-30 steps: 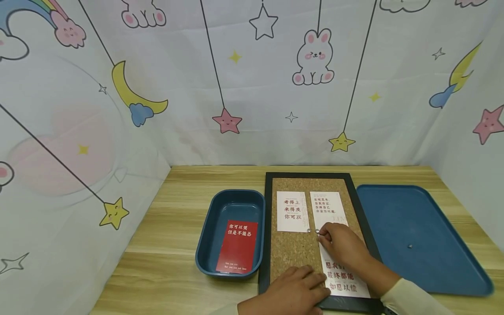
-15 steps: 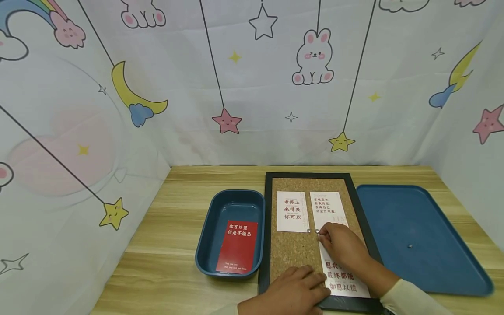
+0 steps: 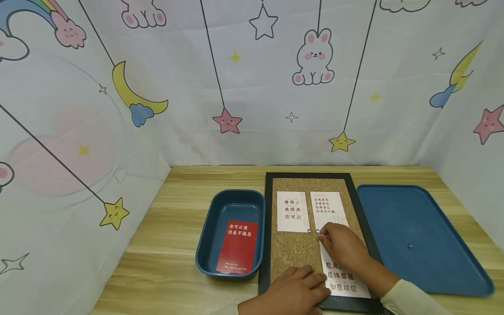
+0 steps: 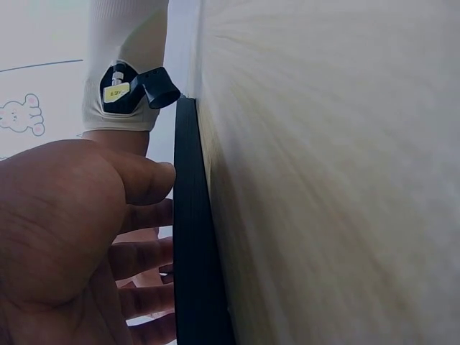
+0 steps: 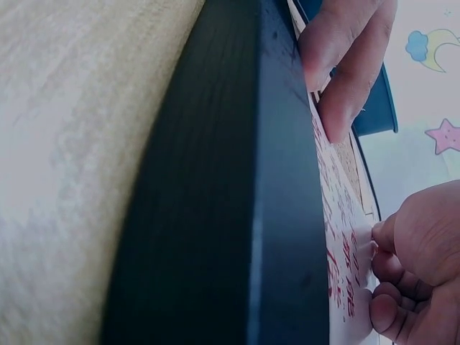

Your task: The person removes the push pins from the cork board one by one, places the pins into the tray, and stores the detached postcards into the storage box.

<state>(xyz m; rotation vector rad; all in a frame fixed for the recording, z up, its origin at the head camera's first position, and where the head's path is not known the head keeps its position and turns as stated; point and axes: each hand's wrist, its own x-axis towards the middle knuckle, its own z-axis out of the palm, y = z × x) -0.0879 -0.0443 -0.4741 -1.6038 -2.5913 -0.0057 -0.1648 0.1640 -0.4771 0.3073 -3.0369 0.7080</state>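
Silver pin point(image 3: 317, 231) sits pinched in the right grip point(image 3: 343, 245).

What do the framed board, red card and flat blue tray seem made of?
Board: likely matte cork, from its speckled brown grain. Black frame: painted wood or plastic; faint lines in the wrist views leave it open. Red card: probably smooth paper stock, thin and printed. Blue tray: seemingly satin moulded plastic, given even colour and rounded corners.

Head view evenly lit; wrist views hazy, tabletop point(image 4: 345, 180) blurred.
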